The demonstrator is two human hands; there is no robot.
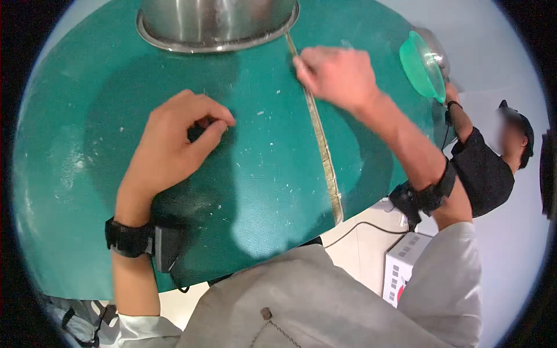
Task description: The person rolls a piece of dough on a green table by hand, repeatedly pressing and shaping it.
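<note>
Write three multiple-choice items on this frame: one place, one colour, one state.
1. Where is the right hand?
A. On the far end of the strip, by the bowl
B. At the near table edge
C. Inside the bowl

2. What colour is the table top?
A. Red
B. Green
C. White

3. What state is the left hand in?
A. Flat and open
B. Curled, fingertips pinched on a dark bit
C. Raised, holding a cup

Key:
1 A: its fingers close on the strip just below the bowl's rim.
2 B: the surface is green all around both hands.
3 B: thumb and forefinger meet on something small and dark, against the table.
</note>
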